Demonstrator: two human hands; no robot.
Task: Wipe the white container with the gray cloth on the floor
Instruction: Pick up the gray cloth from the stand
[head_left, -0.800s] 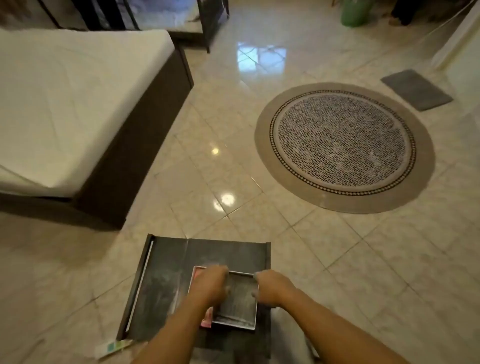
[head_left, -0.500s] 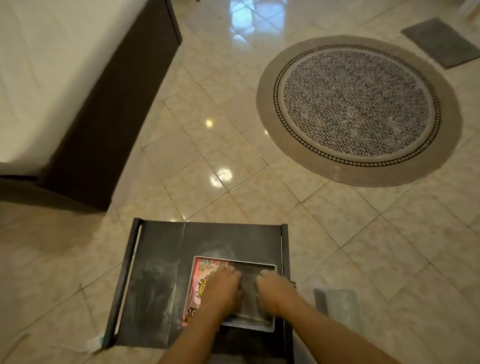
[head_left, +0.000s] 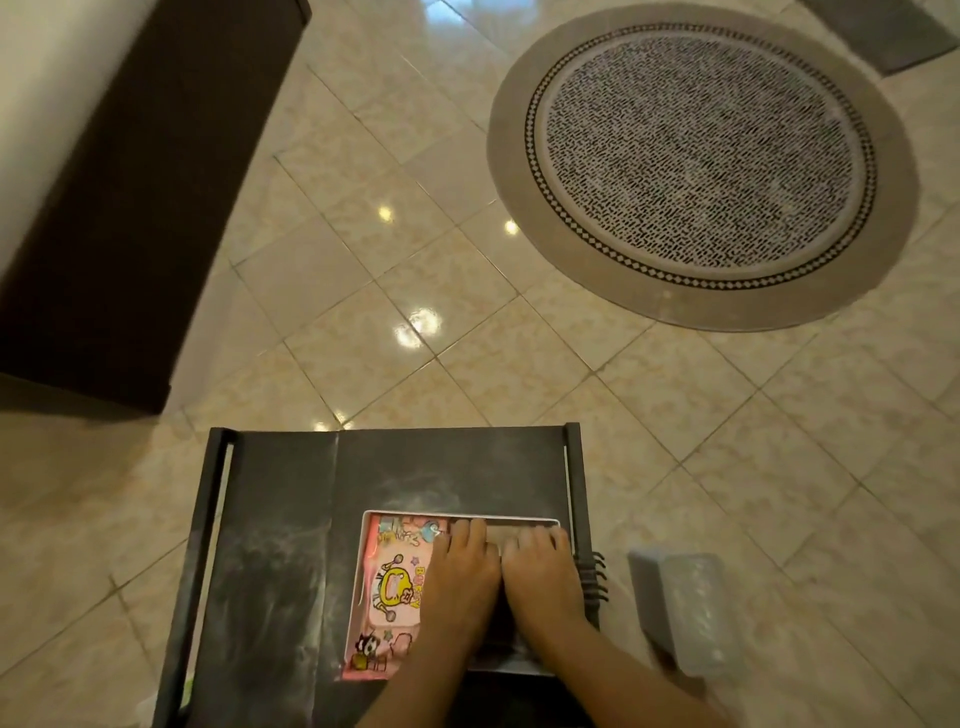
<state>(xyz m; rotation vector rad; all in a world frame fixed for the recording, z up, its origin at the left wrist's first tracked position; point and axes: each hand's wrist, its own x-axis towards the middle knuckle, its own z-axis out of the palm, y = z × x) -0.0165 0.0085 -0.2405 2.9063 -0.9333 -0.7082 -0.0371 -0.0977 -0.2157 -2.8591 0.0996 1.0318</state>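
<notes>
Both hands lay palm-down, side by side, inside the white container (head_left: 363, 571), with the forearms reaching in from the bottom edge of the view. The left hand (head_left: 460, 582) had its fingers together and stretched forward toward the container's far wall. The right hand (head_left: 540, 582) lay just beside it, the 2 nearly touching, its fingers likewise flat and extended. Neither hand was curled around anything that could be seen; both looked pressed flat on a gray surface (head_left: 506, 532) in the container's right half. Whether that surface was the gray cloth or the container's lining could not be told, since the hands covered most of it.

The container was a shallow rectangular tray with thin white walls. Its left half showed a pink cartoon print (head_left: 397, 587) with a yellow figure, a small black-and-white figure near the front corner and some lettering. It sat toward the right side of a dark, dusty, streaked table (head_left: 275, 545) with raised edges, which stood on the glossy beige tiled floor (head_left: 363, 270).

To the right of the table, on the floor, lay a translucent grayish box (head_left: 685, 608). Farther off lay a round patterned rug (head_left: 701, 161), and a dark bed frame (head_left: 130, 197) stood at the left.
</notes>
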